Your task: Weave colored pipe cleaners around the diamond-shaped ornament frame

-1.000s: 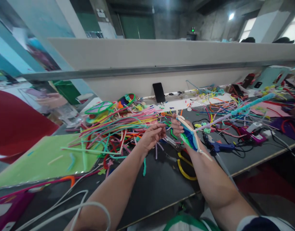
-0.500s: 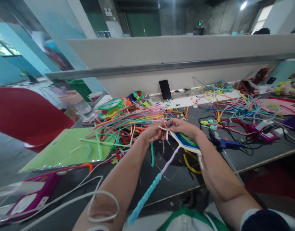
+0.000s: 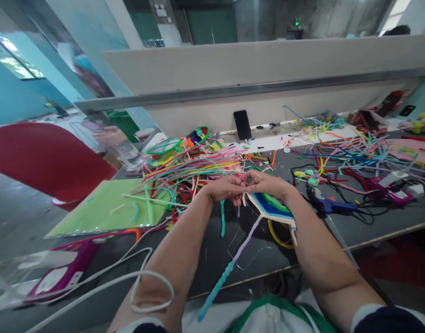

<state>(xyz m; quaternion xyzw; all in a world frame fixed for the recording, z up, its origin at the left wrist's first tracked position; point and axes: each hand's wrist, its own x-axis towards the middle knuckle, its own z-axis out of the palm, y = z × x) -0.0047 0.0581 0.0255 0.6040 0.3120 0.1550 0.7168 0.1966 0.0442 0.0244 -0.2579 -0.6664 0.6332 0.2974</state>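
Above the table's front part I hold a pipe-cleaner craft (image 3: 273,208), a panel of blue and green rows with a cream edge. A lilac stem (image 3: 247,238) hangs down from its lower edge, ending in a fuzzy turquoise length (image 3: 215,291). My right hand (image 3: 268,184) is closed on the panel's upper side and covers part of it. Fingers of my left hand (image 3: 225,188) pinch at the panel's left corner, meeting the right fingertips. A short cream end (image 3: 244,200) sticks out below them. What exactly lies between the fingertips is hidden.
Loose pipe cleaners (image 3: 195,166) lie heaped behind my left hand. A green sheet (image 3: 108,208) is at the left, with a white cable (image 3: 150,273) looping near my left forearm. To the right lies a blue glue gun (image 3: 334,206). A phone (image 3: 242,125) leans against the partition.
My left fingers have closed in against the right fingertips at the panel's corner. The cream ends that stuck out leftward are now mostly covered, one pointing down. The whole view has shifted slightly.
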